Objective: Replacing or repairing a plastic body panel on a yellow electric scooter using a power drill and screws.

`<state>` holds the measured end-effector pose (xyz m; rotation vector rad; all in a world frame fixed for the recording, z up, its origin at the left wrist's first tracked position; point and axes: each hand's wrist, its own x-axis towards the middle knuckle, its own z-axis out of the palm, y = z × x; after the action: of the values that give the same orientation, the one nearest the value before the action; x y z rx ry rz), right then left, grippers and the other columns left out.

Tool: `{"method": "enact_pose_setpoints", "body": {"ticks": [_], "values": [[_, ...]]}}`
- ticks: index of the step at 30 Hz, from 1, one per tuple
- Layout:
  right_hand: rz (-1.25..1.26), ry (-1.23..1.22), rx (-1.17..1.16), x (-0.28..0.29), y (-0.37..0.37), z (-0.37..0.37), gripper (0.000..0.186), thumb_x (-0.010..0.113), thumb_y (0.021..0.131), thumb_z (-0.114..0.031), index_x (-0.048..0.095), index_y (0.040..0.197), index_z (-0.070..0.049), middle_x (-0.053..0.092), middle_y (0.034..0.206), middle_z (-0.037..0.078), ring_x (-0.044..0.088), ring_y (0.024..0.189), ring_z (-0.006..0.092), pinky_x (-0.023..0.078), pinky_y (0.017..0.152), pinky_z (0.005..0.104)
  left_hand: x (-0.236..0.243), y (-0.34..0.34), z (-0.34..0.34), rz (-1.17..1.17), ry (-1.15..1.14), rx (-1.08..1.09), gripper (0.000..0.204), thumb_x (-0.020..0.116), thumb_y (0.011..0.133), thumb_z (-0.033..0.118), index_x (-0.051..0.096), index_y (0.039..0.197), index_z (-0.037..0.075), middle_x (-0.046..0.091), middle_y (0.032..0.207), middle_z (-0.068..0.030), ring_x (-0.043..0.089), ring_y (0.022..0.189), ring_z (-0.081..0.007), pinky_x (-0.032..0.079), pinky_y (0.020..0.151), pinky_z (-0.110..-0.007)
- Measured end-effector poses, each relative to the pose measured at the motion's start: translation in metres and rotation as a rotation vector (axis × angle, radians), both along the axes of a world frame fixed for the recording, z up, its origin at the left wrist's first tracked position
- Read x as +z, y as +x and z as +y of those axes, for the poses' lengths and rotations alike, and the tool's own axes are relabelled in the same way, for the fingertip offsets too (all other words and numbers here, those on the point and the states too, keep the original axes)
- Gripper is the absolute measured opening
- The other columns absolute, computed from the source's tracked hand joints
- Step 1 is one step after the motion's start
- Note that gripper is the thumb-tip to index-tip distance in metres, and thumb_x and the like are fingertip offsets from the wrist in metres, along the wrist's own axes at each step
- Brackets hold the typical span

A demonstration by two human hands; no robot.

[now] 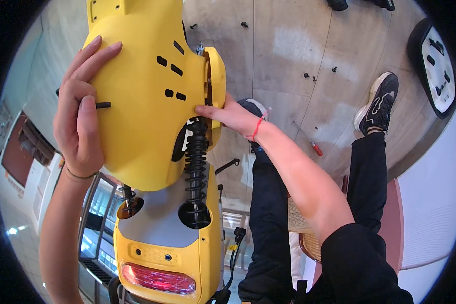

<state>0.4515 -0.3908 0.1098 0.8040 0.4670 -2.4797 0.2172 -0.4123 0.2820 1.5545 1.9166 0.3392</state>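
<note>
A large yellow plastic body shell (137, 66) with black slots fills the left middle, its lower part above two black coil springs (195, 162). My left hand (78, 101) wraps round the shell's left side, beside a short black rod (103, 105). My right hand (230, 114) grips the right side, thumb near the upper end of the right spring; a yellow side piece (217, 71) stands there, and my fingers are partly hidden behind it. Below lies a yellow rear section with a grey top and red lamp (158, 277). A black cable (234, 258) runs beside it.
My legs and shoes (377, 101) are to the right on a wood-patterned floor. Several small black fasteners (306, 75) and a red-handled screwdriver (316, 148) lie about. A black-rimmed tray-like part (446, 83) holding black pieces is at right. Black objects (338, 4) are at the top.
</note>
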Motion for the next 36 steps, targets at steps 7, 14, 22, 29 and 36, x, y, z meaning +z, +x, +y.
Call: {"method": "enact_pose_setpoints", "body": {"ticks": [7,14,22,29,36], "values": [[0.046,0.254,-0.290,-0.020,0.005,-0.038,0.093,0.078,0.071,-0.033,0.020,0.136,-0.001,0.044,0.129,0.014,0.045,0.118,0.0225,0.034,0.101,0.0340,0.000,-0.001,0.002,0.016,0.010,-0.024,0.013,0.032,0.088,0.010,0.038,0.079,0.004,0.055,0.118,-0.0257,0.034,0.129,-0.0368,0.023,0.107,-0.044],[0.127,0.397,-0.085,-0.016,0.001,-0.035,0.083,0.068,0.081,-0.031,0.015,0.138,-0.003,0.038,0.132,0.013,0.035,0.124,0.0203,0.030,0.104,0.0334,0.000,-0.001,0.001,0.006,0.017,-0.006,0.012,0.032,0.087,0.009,0.038,0.079,0.004,0.055,0.118,-0.0260,0.034,0.129,-0.0376,0.023,0.107,-0.045],[-0.039,0.324,-0.091,-0.009,0.003,-0.033,0.087,0.053,0.085,-0.053,0.011,0.139,0.001,0.029,0.140,0.019,0.030,0.130,0.0260,0.027,0.106,0.0359,-0.002,0.000,0.001,0.008,0.010,-0.004,0.012,0.031,0.088,0.009,0.038,0.079,0.004,0.054,0.120,-0.0265,0.034,0.129,-0.0379,0.023,0.107,-0.045],[-0.115,0.222,-0.275,-0.012,0.003,-0.041,0.093,0.042,0.085,-0.065,0.008,0.142,0.001,0.025,0.143,0.020,0.028,0.132,0.0271,0.023,0.107,0.0333,0.001,-0.002,0.000,0.005,0.013,-0.008,0.013,0.032,0.088,0.010,0.038,0.080,0.004,0.054,0.120,-0.0255,0.034,0.130,-0.0374,0.023,0.107,-0.045],[-0.168,0.385,-0.401,-0.006,-0.004,-0.051,0.084,0.041,0.087,-0.062,0.020,0.139,0.001,0.036,0.137,0.018,0.034,0.128,0.0259,0.026,0.105,0.0325,-0.001,-0.001,0.000,0.021,0.023,-0.017,0.013,0.032,0.088,0.010,0.039,0.079,0.004,0.055,0.119,-0.0245,0.034,0.129,-0.0365,0.024,0.107,-0.045]]}}
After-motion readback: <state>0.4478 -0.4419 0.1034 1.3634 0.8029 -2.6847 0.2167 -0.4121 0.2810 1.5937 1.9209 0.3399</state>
